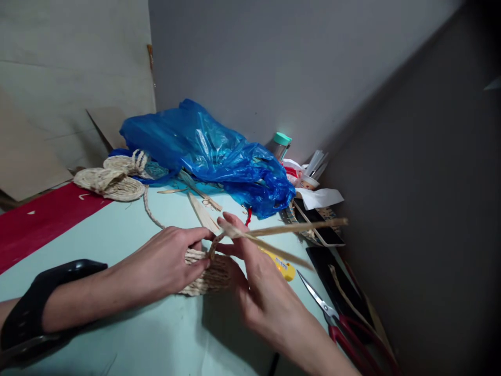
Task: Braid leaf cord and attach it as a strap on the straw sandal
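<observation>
My left hand (pixel 164 261) is closed around a small woven straw piece (pixel 207 274) resting on the pale green table (pixel 156 334). My right hand (pixel 254 282) pinches a flat straw strand (pixel 297 228) that runs from the woven piece out to the right, above the table. Both hands meet at the top edge of the weaving. A black watch band (pixel 35 308) sits on my left wrist. Part of the woven piece is hidden under my fingers.
A crumpled blue plastic bag (pixel 211 151) lies at the back, with coiled straw braids (pixel 113 180) to its left. Red-handled scissors (pixel 340 324) and a yellow object (pixel 284 267) lie right of my hands. A teal-capped bottle (pixel 279 143) and papers crowd the wall corner. A red mat (pixel 43 219) lies at left.
</observation>
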The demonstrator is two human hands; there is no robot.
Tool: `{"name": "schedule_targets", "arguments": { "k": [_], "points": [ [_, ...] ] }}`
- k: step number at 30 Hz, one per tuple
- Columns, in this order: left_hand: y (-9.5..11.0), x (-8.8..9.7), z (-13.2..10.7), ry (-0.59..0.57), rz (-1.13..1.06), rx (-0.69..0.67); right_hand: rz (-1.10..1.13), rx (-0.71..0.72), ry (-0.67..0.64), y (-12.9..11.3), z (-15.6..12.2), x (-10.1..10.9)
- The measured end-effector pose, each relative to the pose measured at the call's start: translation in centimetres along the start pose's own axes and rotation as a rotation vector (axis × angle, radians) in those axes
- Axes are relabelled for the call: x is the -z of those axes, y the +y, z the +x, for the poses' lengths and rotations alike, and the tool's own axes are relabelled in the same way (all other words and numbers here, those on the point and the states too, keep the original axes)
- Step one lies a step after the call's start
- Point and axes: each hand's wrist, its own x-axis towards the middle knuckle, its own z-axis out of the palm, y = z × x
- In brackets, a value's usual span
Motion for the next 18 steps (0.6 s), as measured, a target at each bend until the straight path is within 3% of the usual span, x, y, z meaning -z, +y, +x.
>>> {"name": "schedule_targets", "arguments": {
  "k": [3,7,11,18],
  "points": [
    [-0.1,0.1,0.1,0.029,-0.108,0.010,0.047,-0.023,0.151,0.5,0.4,0.2],
    [0.0,0.5,0.1,-0.026,-0.235,0.028,0.173,-0.115,0.295,1.1,1.0,0.9],
    [-0.2,0.2,0.3,0.056,-0.187,0.018,0.257,-0.189,0.235,1.0,1.2,1.8],
    [-0.2,-0.8,0.4,0.079,-0.269,-0.056,0.057,0.054,0.221,-0.1,0.9,0.5]
  ]
}}
